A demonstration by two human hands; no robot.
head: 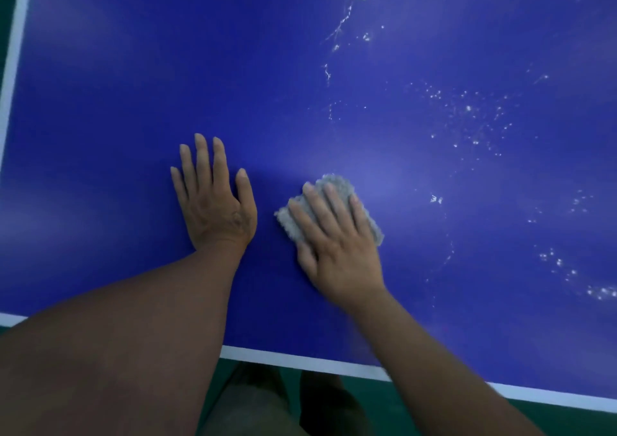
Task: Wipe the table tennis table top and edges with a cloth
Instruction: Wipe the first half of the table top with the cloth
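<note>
The blue table tennis table top [117, 84] fills the view, with white border lines along its left and near edges. A small grey fluffy cloth [337, 185] lies on the blue surface near the middle. My right hand [337, 242] presses flat on it with straight fingers, covering most of it. To its left, my left hand [213, 198] rests flat on the bare table, fingers spread, holding nothing. White droplets and streaks [467, 108] speckle the table to the right of the cloth and farther back.
The white near edge line [300, 362] runs below my arms, and the white left edge line [15, 51] runs up the left side. Dark green floor [417, 409] and my legs [260, 402] show below the near edge.
</note>
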